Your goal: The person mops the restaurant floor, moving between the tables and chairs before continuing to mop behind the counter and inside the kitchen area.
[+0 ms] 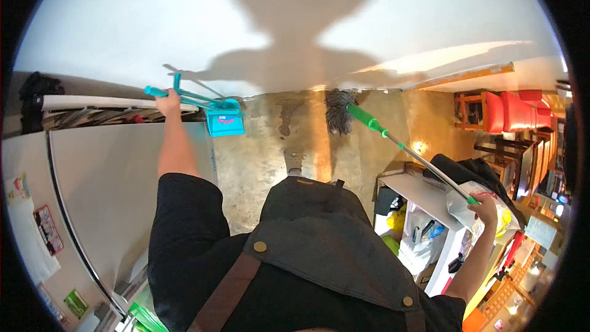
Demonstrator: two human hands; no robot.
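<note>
My left hand (168, 104) is closed around the turquoise handle of a long-handled dustpan (226, 125), out to the left near the wall. The pan hangs close to the wall's foot, with a pink mark on its face. A second turquoise bar stands up beside my fingers. On the right, my right hand (484, 209) grips the end of a mop (369, 120) with a green-and-silver handle. Its grey strands rest on the floor against the wall.
A white wall (153, 18) with my shadow rises ahead of the stained floor (264, 172). The left side has a fridge-like panel (123, 178). To the right stand a white shelf unit (424, 209) full of items and red chairs (510, 110).
</note>
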